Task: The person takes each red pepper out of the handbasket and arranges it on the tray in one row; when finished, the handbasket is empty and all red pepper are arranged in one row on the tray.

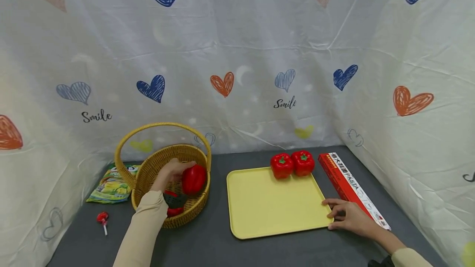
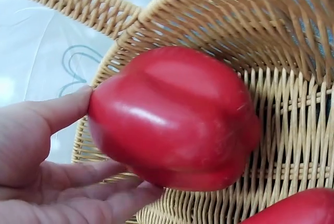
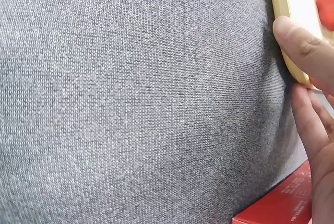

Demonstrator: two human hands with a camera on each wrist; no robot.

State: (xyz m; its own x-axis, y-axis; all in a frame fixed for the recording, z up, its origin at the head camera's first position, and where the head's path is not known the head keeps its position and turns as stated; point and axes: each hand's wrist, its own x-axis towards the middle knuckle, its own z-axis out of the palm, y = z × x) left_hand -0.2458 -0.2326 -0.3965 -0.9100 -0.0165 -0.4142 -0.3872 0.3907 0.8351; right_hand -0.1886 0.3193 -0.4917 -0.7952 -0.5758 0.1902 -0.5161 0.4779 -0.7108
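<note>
My left hand [image 1: 174, 171] reaches into the wicker basket [image 1: 148, 172] and grips a red bell pepper [image 1: 194, 179]. In the left wrist view the thumb lies on one side of the pepper [image 2: 172, 119] and the fingers on the other, against the basket's woven wall. Another red item [image 1: 174, 211] with a dark piece [image 1: 175, 200] beside it lies lower in the basket. At the near right corner of the yellow tray [image 1: 274, 205], my right hand [image 1: 350, 217] pinches the rim between thumb and fingers. Two more red bell peppers [image 1: 282, 165] [image 1: 303, 163] sit at the tray's far right corner.
A red pasta box [image 1: 352, 188] lies right of the tray, close to my right hand. Left of the basket are a green and yellow snack bag [image 1: 115, 184] and a red lollipop [image 1: 102, 218]. A heart-printed curtain [image 1: 222, 61] surrounds the grey table [image 1: 200, 246].
</note>
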